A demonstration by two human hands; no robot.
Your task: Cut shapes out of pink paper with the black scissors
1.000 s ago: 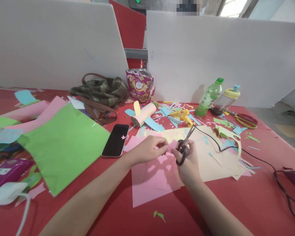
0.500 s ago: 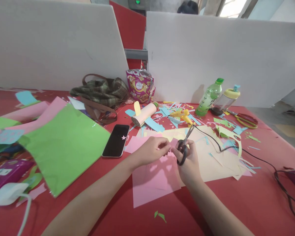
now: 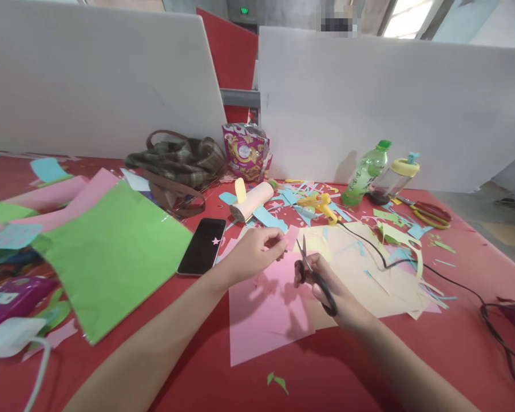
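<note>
Between the closed fingertips of my left hand (image 3: 255,250) is a small piece of pink paper (image 3: 291,234). My right hand (image 3: 337,289) grips a pair of scissors (image 3: 325,293) by the black handles. Their blades are slightly apart and point up and away, a little right of the pink piece and not touching it. Both hands are over a pink sheet (image 3: 257,332), which lies partly on a cream sheet (image 3: 369,289). Left of my left hand, a phone (image 3: 199,252) lies flat with a small pink star (image 3: 215,241) on its screen.
A yellow glue gun (image 3: 320,205) lies beyond the hands among paper scraps, its black cord (image 3: 373,243) running right. A paper-covered tube (image 3: 257,200), a green bottle (image 3: 364,176), a clear cup (image 3: 392,180) and red-handled scissors (image 3: 431,213) stand or lie farther back. Green sheets (image 3: 115,252) cover the left.
My right hand has drawn back from the left one and turned the scissors, so the blades now point toward the pink piece. My left hand has shifted slightly left, still pinching it.
</note>
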